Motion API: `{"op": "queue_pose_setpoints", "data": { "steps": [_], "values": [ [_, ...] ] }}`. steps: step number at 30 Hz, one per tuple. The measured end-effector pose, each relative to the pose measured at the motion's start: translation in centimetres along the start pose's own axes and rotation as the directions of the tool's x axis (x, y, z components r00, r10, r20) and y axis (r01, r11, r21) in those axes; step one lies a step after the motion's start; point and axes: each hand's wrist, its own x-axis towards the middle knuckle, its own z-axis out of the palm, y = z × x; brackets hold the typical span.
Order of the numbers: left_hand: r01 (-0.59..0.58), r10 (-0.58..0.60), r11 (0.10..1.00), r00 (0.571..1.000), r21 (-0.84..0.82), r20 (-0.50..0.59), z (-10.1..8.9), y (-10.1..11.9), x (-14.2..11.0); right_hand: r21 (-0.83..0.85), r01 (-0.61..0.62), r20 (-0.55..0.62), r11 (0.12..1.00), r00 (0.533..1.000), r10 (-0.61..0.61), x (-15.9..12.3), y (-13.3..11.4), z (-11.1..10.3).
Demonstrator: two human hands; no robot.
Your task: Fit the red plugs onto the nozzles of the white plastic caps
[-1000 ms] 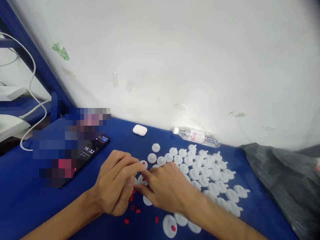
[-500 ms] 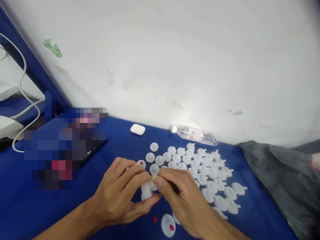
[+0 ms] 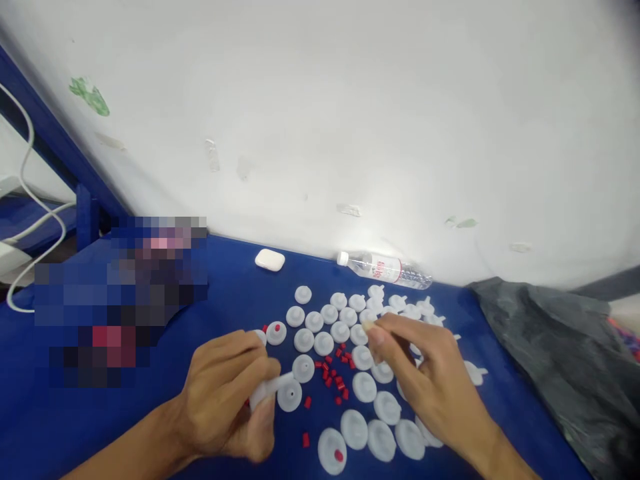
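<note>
My left hand (image 3: 225, 393) is closed on a white plastic disc with a stem (image 3: 274, 385); the stem points right and the fingers cover most of the disc. My right hand (image 3: 430, 367) hovers over the right-hand white discs, thumb and forefinger pinched together. Whether anything small sits in that pinch I cannot make out. Between the hands lie several small red plugs (image 3: 340, 382) in a loose pile. Around them are spread many white round discs (image 3: 365, 387), several with a side tab. One near disc (image 3: 327, 443) carries a red plug, as does a farther disc (image 3: 273, 338).
At the wall lie a clear plastic bottle (image 3: 385, 268) on its side and a white oval case (image 3: 270, 259). A dark plastic bag (image 3: 530, 347) covers the table's right side. White cables (image 3: 31, 140) hang at the left, near a pixelated patch.
My hands have parted: the left moved slightly left with the white disc, the right moved right and away. The red plug pile between them now shows.
</note>
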Motion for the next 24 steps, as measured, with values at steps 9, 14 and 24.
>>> {"op": "queue_pose_setpoints", "data": {
  "steps": [9,14,24],
  "values": [
    [0.029,-0.035,0.997,0.996,0.071,0.086,0.2,-0.7,0.6,-0.463,0.127,0.310,0.877,0.950,0.026,-2.0,3.3,1.2],
    [-0.015,0.010,0.999,0.995,0.048,0.102,0.2,-0.7,0.4,-0.256,0.161,0.240,0.953,0.966,-0.099,-0.9,0.8,1.3],
    [0.010,-0.010,1.000,0.998,-0.006,0.054,-1.0,-1.9,0.3,-0.332,0.366,0.214,0.869,0.927,-0.309,1.2,-0.4,3.7]
  ]
}}
